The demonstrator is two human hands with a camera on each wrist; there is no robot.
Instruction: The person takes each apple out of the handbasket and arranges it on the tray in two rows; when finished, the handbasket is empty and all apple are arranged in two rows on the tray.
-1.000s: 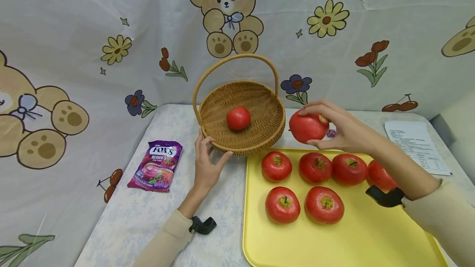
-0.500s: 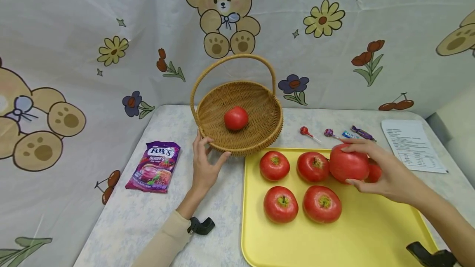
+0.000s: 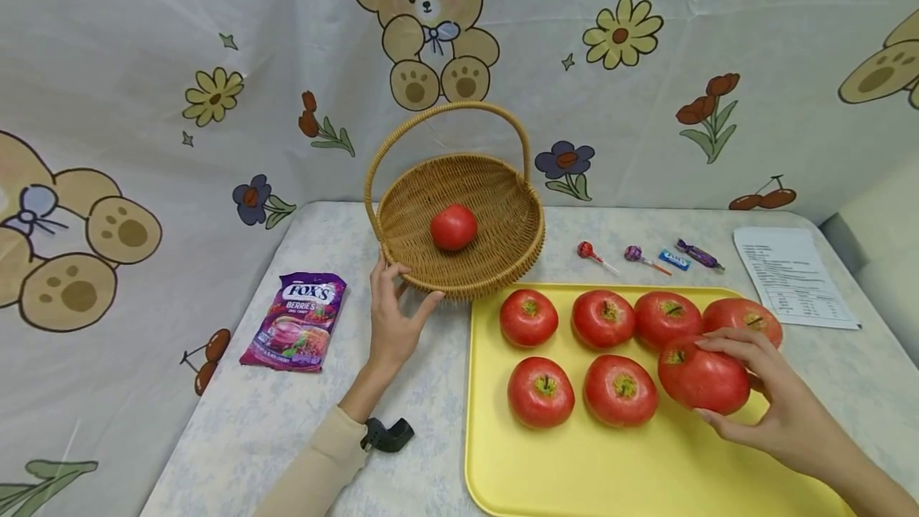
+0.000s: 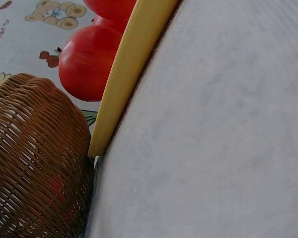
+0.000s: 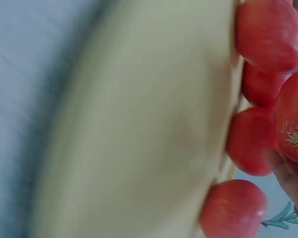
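The right hand (image 3: 771,405) has its fingers curled round a red apple (image 3: 704,377), gripping it low over the yellow tray (image 3: 610,469), at the right end of the near row beside 2 other apples, with 4 more in the far row. The left hand (image 3: 393,321) rests on the counter (image 3: 287,437) with fingers loosely spread, thumb and fingertips touching the near rim of the wicker basket (image 3: 502,206), which holds 1 tomato (image 3: 454,227). The basket touches the tray's far-left corner; bare tray lies toward the near edge, and bare counter between the left hand and the candy bag (image 3: 296,322).
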